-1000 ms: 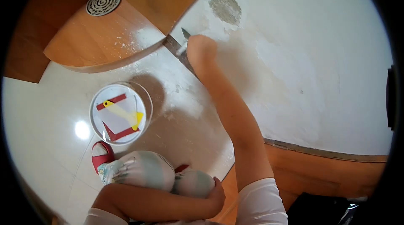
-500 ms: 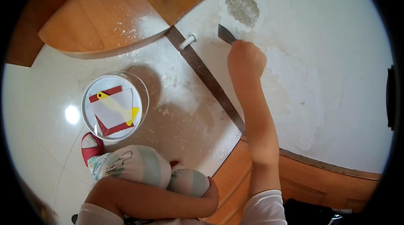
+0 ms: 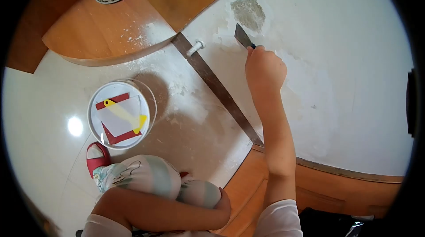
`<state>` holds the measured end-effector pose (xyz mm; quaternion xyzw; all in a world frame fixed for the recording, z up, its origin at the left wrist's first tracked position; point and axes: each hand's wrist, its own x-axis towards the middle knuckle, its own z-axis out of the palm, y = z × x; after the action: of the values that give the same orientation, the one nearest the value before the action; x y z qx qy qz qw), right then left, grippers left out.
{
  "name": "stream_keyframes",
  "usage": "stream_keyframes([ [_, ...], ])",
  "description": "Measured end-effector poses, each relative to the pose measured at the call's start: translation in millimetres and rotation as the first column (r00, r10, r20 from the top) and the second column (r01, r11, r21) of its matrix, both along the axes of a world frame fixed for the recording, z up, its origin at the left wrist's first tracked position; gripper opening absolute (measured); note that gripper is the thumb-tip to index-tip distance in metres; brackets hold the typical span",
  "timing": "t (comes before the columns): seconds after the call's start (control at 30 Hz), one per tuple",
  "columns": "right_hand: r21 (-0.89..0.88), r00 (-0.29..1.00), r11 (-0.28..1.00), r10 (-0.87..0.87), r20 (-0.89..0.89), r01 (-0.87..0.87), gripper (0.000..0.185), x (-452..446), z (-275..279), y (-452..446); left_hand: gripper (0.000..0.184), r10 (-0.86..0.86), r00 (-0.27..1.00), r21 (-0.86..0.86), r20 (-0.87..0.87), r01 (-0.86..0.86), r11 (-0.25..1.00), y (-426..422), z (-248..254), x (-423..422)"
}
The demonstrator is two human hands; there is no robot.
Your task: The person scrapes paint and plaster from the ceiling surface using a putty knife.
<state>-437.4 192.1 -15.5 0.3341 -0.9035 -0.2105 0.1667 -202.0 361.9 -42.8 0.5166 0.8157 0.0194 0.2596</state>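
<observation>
My right hand [image 3: 265,66] is closed around the handle of a putty knife [image 3: 243,36]. Its dark blade points up and left along the white wall [image 3: 336,68], with the tip just below a rough grey bare patch [image 3: 249,14]. Whether the blade touches the wall I cannot tell. My left hand [image 3: 225,205] rests against my bent knee [image 3: 199,193], its fingers hidden. Faint uneven patches show on the wall right of my forearm.
A white round bucket [image 3: 90,119] stands on the floor, with red-edged flat sheets and a yellow scraper on top. White dust lies on the floor and the wooden ledge [image 3: 106,37]. A short white pipe [image 3: 195,48] juts from the wall above the dark skirting [image 3: 217,88].
My right hand has shifted slightly right and down. The putty knife has turned, its blade now pointing more steeply upward. My left hand stays on the knee.
</observation>
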Motion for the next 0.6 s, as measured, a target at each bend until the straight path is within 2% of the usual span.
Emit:
stream_keyframes([
  [0.1,-0.006,0.99,0.99,0.144,0.002,-0.144,0.019,-10,-9,-4,0.046,-0.001,1.0,0.031,0.022,0.001,1.0,-4,1,0],
  [0.17,0.045,0.998,0.997,0.068,0.002,-0.068,0.02,-9,-13,-15,0.044,0.012,0.999,0.107,0.03,-0.015,0.994,-17,3,0],
  [0.27,0.044,0.998,0.998,0.055,0.018,-0.055,0.02,-10,-9,-24,0.044,-0.046,0.999,0.005,-0.023,0.046,0.999,-12,1,-1],
  [0.37,0.006,0.998,0.999,0.035,0.052,-0.035,0.017,-19,-8,-17,0.043,-0.046,0.995,0.083,0.094,0.038,0.996,-32,18,-8],
  [0.4,-0.013,0.997,1.0,0.027,0.069,-0.026,0.017,-23,-16,-16,0.043,-0.047,0.996,0.086,0.073,0.041,0.995,-30,18,-6],
  [0.47,-0.145,0.956,0.952,0.284,0.075,-0.271,0.017,-42,-57,-17,0.042,-0.054,0.998,0.085,0.039,0.05,0.995,-22,18,1],
  [0.53,0.069,0.963,0.985,0.142,0.227,-0.161,0.016,-23,-92,-49,0.044,0.044,0.997,0.117,0.068,-0.051,0.992,3,13,16],
  [0.6,-0.038,0.964,0.978,0.208,0.164,-0.205,0.015,-17,-107,-69,0.045,0.152,0.988,0.1,0.016,-0.153,0.983,-4,-4,19],
])
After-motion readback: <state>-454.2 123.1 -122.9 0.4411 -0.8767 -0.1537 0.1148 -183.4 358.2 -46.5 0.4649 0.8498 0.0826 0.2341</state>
